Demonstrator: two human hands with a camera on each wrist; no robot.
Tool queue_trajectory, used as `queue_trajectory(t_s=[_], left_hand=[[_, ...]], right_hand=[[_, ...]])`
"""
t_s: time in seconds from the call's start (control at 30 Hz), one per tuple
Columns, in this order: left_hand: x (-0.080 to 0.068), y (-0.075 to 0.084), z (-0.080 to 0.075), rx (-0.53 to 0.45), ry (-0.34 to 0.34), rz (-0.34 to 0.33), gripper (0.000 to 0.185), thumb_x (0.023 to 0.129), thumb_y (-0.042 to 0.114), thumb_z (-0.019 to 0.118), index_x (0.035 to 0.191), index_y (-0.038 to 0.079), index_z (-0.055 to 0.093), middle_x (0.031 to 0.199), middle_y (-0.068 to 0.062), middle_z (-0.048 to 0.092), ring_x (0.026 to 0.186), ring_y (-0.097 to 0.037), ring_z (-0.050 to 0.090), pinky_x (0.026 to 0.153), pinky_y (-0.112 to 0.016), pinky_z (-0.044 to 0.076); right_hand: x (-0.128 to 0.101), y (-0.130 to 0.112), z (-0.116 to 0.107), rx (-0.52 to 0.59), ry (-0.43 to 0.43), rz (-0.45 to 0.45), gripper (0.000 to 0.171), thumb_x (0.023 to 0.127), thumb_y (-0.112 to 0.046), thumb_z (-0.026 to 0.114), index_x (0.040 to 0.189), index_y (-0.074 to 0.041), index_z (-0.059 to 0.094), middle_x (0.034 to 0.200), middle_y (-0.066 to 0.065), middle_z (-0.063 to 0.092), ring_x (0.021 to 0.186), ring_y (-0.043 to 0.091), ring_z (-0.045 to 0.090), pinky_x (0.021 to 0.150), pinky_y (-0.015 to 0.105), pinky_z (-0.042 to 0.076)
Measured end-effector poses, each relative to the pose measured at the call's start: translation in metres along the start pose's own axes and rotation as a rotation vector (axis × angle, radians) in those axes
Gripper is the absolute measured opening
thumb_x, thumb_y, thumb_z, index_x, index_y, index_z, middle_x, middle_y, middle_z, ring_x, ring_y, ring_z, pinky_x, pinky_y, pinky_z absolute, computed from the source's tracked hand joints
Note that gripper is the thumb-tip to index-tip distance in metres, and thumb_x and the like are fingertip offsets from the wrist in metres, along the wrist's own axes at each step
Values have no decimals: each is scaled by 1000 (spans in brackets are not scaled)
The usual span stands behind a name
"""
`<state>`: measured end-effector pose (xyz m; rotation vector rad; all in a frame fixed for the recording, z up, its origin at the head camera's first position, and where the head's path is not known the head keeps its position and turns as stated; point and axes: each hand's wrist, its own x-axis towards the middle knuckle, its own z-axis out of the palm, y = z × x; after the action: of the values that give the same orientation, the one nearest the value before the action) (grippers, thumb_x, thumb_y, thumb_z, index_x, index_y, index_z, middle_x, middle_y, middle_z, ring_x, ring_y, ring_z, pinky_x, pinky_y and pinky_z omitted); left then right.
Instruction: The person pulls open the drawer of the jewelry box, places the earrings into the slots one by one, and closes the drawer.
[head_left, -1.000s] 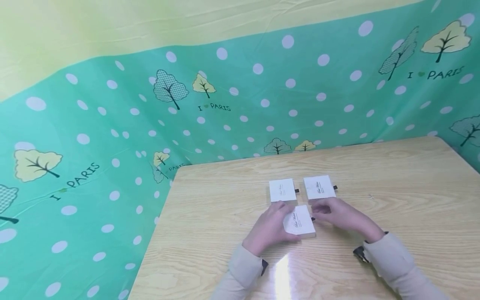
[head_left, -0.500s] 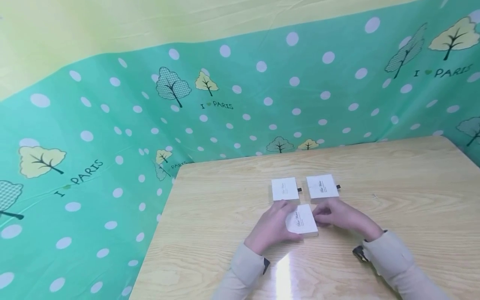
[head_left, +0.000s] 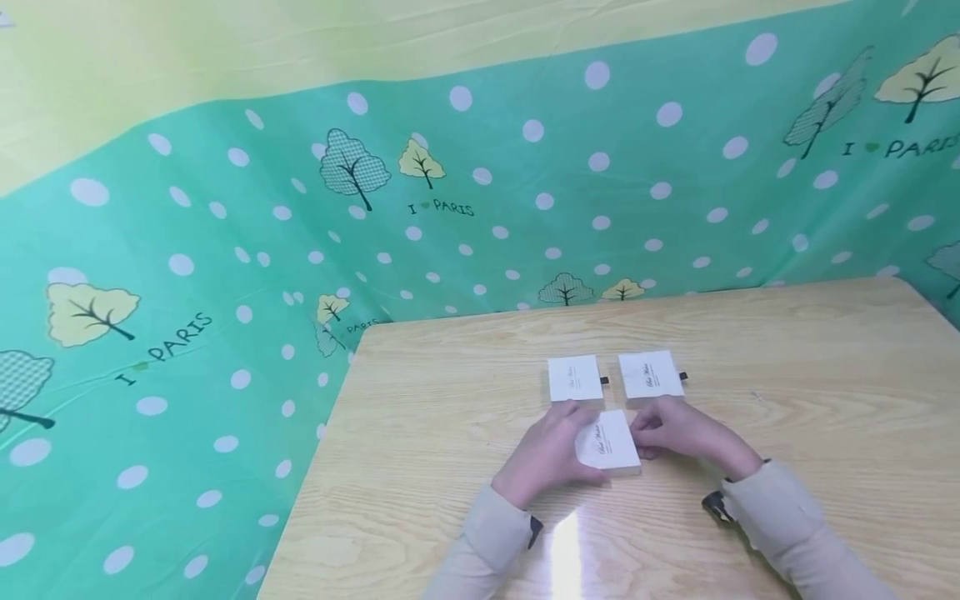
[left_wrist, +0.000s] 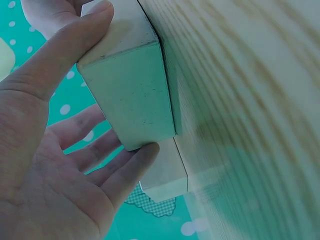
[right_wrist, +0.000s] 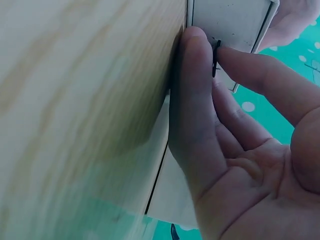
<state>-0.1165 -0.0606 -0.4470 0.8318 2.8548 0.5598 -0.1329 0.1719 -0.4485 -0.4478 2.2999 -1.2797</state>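
A small white drawer-style box with dark lettering lies on the wooden table. My left hand holds it from the left, thumb on the near side and fingers at the far side. The left wrist view shows the plain end of this box between thumb and fingertips. At the right end, my right hand has thumb and index finger on either side of the black pull tab, pinching it. In the head view those fingers hide the tab. The box looks closed.
Behind it lie two similar white boxes, a left one and a right one, each with a black tab on its right side. A green dotted curtain hangs beyond the wooden table.
The right fingers have closed in on the black tab, which showed one second ago and is now covered. The left hand keeps its hold; the whole head view has shifted slightly.
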Motion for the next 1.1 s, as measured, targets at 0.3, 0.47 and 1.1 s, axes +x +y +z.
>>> queue_trajectory(t_s=[0.3, 0.47, 1.1], left_hand=[[0, 1, 0, -1, -7, -6, 90, 63, 49, 90, 140, 18, 55, 142, -3, 53, 134, -20, 48, 108, -32, 44], [0, -1, 1, -5, -14, -6, 92, 63, 49, 90, 141, 17, 54, 143, -3, 53, 133, -20, 49, 107, -32, 45], [3, -2, 1, -34, -18, -15, 95, 61, 48, 91, 142, 18, 52, 140, 2, 54, 124, -13, 53, 103, -28, 47]], right_hand=[[-1, 1, 0, 9, -9, 13, 13, 91, -2, 62, 86, 1, 73, 73, 6, 69, 68, 19, 66, 62, 29, 57], [-1, 1, 0, 23, -20, 13, 13, 93, -2, 61, 87, 1, 72, 73, 6, 69, 68, 19, 66, 62, 29, 58], [-1, 7, -7, 19, -50, 38, 15, 94, -1, 58, 84, -1, 69, 75, 6, 66, 70, 20, 64, 62, 28, 57]])
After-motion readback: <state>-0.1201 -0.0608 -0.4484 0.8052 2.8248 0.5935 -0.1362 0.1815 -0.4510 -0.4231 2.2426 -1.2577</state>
